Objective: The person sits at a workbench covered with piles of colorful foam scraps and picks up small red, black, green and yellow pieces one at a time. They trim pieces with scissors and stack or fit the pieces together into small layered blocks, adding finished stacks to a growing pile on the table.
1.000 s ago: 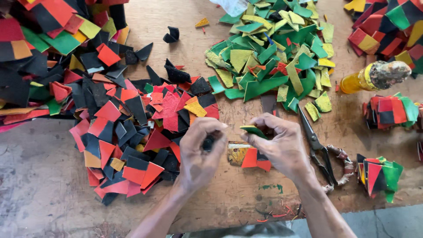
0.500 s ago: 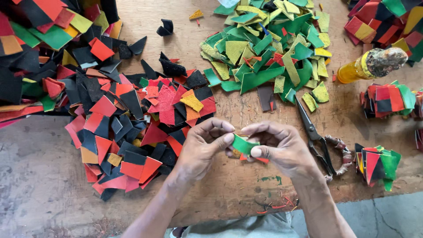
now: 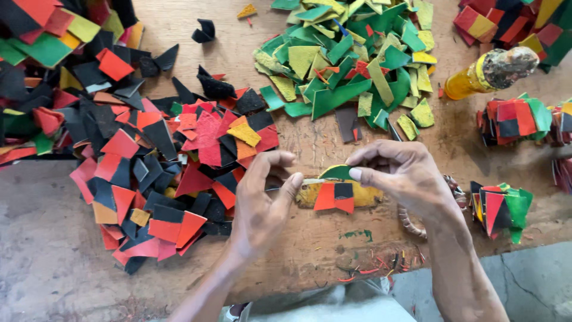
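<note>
Left hand: the left hand sits low at centre, its grip pinched together on the left end of a small green curved scrap of leather-like sheet.
Right hand: the right hand meets it from the right, thumb and forefinger clamped on the right part of the same green scrap.
Held piece: the green scrap hangs between both hands, just above the surface, at the middle of the view.
Below the hands: a short yellow strip patched with red and black triangles lies flat on the worn wooden surface, directly under the green scrap; whether the two touch cannot be told.
Left heap: a wide spread of red, black and orange cut triangles lies just beside the left hand.
Far heap: a pile of green and yellow-green offcuts lies beyond the hands, well apart from them.
Bottle: a yellow squeeze bottle with a crusted grey tip lies tilted at the upper right.
Stacks: a small stack of green, red and black pieces sits right of the right wrist; another mixed stack lies farther up.
Tool: part of a cord-wrapped handle loop shows under the right hand.
</note>
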